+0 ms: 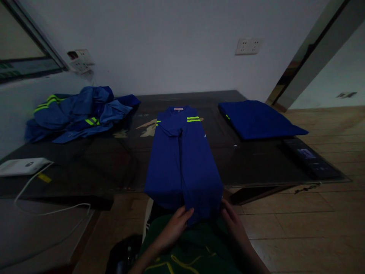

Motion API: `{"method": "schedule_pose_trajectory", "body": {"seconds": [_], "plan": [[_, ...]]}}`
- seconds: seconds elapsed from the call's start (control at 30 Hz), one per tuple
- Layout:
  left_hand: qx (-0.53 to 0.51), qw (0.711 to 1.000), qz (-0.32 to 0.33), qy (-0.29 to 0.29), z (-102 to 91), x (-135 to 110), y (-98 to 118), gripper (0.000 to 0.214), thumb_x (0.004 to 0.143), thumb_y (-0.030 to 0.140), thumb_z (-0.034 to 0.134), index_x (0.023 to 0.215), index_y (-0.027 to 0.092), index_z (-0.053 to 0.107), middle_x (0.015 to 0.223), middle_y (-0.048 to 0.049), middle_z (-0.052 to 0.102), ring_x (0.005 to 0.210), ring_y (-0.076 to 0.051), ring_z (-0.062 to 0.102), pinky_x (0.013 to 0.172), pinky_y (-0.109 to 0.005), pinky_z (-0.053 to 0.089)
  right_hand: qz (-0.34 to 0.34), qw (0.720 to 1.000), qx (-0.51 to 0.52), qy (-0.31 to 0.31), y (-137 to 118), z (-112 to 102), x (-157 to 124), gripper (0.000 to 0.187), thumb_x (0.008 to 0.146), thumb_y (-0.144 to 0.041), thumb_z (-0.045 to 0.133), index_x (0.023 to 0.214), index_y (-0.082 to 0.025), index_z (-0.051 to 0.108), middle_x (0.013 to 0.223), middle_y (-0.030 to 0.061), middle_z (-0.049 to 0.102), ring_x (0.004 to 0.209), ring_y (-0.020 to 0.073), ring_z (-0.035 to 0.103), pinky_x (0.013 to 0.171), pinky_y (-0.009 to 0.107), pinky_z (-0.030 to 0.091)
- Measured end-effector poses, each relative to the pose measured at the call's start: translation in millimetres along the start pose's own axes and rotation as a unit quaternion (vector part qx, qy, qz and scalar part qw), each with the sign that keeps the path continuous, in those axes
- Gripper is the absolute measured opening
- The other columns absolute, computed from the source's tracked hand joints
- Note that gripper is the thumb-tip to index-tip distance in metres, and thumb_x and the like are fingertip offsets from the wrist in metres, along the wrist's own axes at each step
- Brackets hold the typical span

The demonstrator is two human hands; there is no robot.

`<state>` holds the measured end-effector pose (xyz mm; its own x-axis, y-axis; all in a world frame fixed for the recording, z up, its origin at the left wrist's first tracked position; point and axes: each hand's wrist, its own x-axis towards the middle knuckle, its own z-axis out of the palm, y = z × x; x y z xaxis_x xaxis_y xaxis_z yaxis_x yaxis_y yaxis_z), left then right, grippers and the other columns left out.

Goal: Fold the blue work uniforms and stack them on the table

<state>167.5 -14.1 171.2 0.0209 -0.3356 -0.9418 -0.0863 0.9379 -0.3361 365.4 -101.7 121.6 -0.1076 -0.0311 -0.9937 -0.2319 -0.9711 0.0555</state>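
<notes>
A blue jacket with yellow-green stripes lies lengthwise on the dark table, its sides and sleeves folded inward and its collar label facing up at the far end. The lower end hangs over the table's front edge toward my lap. My left hand pinches the hem near its middle, thumb on top of the cloth. At the right corner of the hem, my right hand grips the fabric; its fingertips are partly hidden behind the cloth.
Crumpled blue garments are heaped at the table's back left. A flat folded blue garment lies on the right, near a phone-like dark device. A white device with a cable sits at the left edge. Behind stands a wall.
</notes>
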Motion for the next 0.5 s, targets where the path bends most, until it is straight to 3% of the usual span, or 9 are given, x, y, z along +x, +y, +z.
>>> {"method": "schedule_pose_trajectory", "body": {"seconds": [0.13, 0.23, 0.37, 0.43, 0.5], "plan": [[0.197, 0.979, 0.048, 0.033, -3.6, -0.5, 3.2, 0.054, 0.082, 0.062, 0.052, 0.108, 0.018, 0.069, 0.115, -0.0075, 0.069, 0.113, -0.027, 0.058, 0.103, -0.038, 0.038, 0.024, 0.999, 0.033, 0.005, -13.9, 10.7, -1.8, 0.065, 0.062, -0.065, 0.073, 0.111, -0.023, 0.068, 0.119, 0.0113, 0.067, 0.118, 0.0336, 0.057, 0.103, 0.049, 0.042], [0.280, 0.956, 0.079, 0.027, -5.0, -4.3, 12.3, 0.048, 0.086, 0.059, 0.048, 0.102, 0.020, 0.070, 0.114, -0.0057, 0.070, 0.112, -0.026, 0.058, 0.101, -0.035, 0.039, 0.039, 0.998, 0.054, 0.021, -23.3, 18.5, -4.5, 0.065, 0.058, -0.063, 0.077, 0.108, -0.022, 0.068, 0.113, 0.0108, 0.070, 0.114, 0.0335, 0.060, 0.101, 0.049, 0.044], [0.326, 0.941, 0.088, -0.015, -37.7, -16.5, 20.9, 0.048, 0.085, 0.059, 0.046, 0.079, 0.018, 0.070, 0.088, -0.0065, 0.074, 0.089, -0.024, 0.065, 0.085, -0.032, 0.047, 0.045, 0.997, 0.056, 0.030, -30.3, 23.2, -5.8, 0.064, 0.056, -0.062, 0.077, 0.105, -0.022, 0.069, 0.111, 0.0102, 0.071, 0.112, 0.0332, 0.061, 0.099, 0.047, 0.046], [0.317, 0.942, 0.098, 0.052, -65.8, -23.4, 24.1, 0.055, 0.084, 0.064, 0.043, 0.061, 0.018, 0.062, 0.064, -0.0049, 0.067, 0.069, -0.020, 0.064, 0.074, -0.030, 0.048, 0.044, 0.997, 0.060, 0.017, -31.6, 24.6, -5.5, 0.062, 0.056, -0.062, 0.078, 0.102, -0.022, 0.070, 0.110, 0.0104, 0.071, 0.111, 0.0331, 0.061, 0.099, 0.046, 0.046], [0.302, 0.926, 0.131, 0.185, -92.2, -26.7, 25.1, 0.053, 0.079, 0.067, 0.049, 0.055, 0.019, 0.053, 0.055, -0.0022, 0.059, 0.061, -0.018, 0.060, 0.068, -0.029, 0.048, 0.048, 0.996, 0.076, 0.013, -31.3, 26.6, -5.0, 0.061, 0.057, -0.061, 0.078, 0.102, -0.022, 0.069, 0.111, 0.0101, 0.071, 0.111, 0.0323, 0.061, 0.100, 0.046, 0.045]]}}
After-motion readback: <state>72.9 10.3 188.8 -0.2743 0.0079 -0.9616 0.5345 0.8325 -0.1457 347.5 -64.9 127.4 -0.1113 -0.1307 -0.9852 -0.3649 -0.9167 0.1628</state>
